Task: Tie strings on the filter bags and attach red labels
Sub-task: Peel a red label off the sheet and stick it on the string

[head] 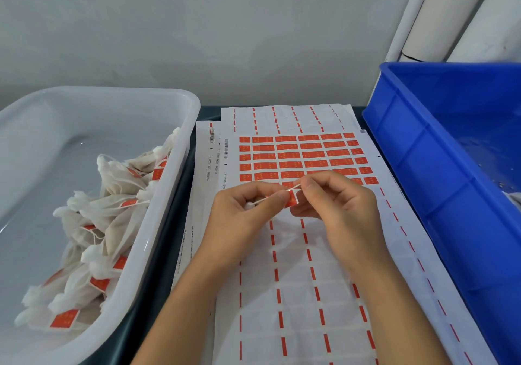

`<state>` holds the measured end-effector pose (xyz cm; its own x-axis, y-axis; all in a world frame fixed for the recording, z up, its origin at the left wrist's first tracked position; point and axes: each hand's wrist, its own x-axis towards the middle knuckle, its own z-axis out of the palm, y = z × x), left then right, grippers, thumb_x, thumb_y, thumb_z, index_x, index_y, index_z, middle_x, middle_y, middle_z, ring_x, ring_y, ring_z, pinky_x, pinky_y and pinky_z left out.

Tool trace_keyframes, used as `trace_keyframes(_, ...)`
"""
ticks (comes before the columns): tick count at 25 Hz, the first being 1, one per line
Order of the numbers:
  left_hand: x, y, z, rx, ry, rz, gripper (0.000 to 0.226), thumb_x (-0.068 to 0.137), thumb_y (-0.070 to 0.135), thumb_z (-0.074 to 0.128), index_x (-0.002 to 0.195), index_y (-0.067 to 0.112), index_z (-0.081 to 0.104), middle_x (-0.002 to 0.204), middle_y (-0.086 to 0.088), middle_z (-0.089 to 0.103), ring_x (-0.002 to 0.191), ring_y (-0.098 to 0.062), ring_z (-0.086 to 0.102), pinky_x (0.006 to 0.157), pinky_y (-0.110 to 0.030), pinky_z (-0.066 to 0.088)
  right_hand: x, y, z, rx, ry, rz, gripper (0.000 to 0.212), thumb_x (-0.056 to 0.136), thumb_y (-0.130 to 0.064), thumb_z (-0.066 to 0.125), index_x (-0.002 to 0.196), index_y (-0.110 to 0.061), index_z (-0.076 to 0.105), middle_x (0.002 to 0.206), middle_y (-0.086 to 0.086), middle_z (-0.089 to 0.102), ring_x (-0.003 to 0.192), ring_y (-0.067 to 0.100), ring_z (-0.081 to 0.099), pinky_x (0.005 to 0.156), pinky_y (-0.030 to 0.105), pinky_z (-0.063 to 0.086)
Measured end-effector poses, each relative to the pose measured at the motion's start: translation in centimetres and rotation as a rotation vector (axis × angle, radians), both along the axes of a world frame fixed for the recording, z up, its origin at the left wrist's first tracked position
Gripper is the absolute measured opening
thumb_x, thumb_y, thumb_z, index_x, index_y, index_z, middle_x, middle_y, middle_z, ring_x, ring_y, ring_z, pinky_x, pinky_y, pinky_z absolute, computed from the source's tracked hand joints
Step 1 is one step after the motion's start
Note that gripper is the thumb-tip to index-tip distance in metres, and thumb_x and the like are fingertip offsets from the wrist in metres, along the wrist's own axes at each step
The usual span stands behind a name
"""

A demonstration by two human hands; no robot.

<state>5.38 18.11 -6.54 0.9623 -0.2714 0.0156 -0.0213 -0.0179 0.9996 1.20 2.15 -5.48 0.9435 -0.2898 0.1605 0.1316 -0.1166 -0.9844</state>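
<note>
A red label (pixel 292 199) is being pinched at picture centre between the left hand (pixel 248 212) and the right hand (pixel 335 204), both raised just above the label sheet (pixel 304 156). The left grip is being closed on the label's left edge by thumb and forefinger; a thin white string (pixel 293 187) is being held taut by the right grip, fingers curled, with the string running up from the label toward 1 o'clock. Something small and white is being tucked inside the left palm; whether it is a filter bag cannot be told. On the sheet, rows of unpeeled red labels are being shown at 12 o'clock of the hands, while the part toward 6 o'clock is being left as bare backing with red dashed lines. More sheets are being stacked beneath, edges showing toward 9 o'clock. A white tub (pixel 158 195) is being kept at 9 o'clock on the dark tabletop (pixel 174 195), with finished filter bags (pixel 104 223), tied and carrying red labels, heaped against its right-hand wall. A blue crate (pixel 423 167) is being kept at 3 o'clock, its contents mostly out of sight. White pipes (pixel 439 12) are being seen against the wall at 1 o'clock.
</note>
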Motion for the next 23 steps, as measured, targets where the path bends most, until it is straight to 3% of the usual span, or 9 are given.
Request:
trace_keyframes(10,-0.01,-0.24,0.05,0.013,0.015,0.028,0.010,0.094,0.026,0.074,0.090,0.025,0.083,0.096,0.008,0.080,0.103,-0.008,0.072,0.094,-0.032,0.053,0.02,-0.07,-0.04,0.002,0.003,0.005,0.011,0.099,-0.028,0.065,0.096,-0.028,0.075,0.083,-0.010,0.077,0.078,0.012,0.077,0.065,0.015,0.058)
trace_keyframes(23,-0.12,-0.32,0.15,-0.026,0.012,0.056,0.013,0.095,0.022,0.073,0.087,0.024,0.084,0.096,0.006,0.081,0.102,-0.008,0.074,0.088,-0.026,0.052,0.04,-0.09,-0.18,0.019,0.020,0.108,0.011,0.096,-0.033,0.067,0.102,-0.027,0.074,0.088,-0.008,0.078,0.084,0.015,0.077,0.071,0.021,0.062)
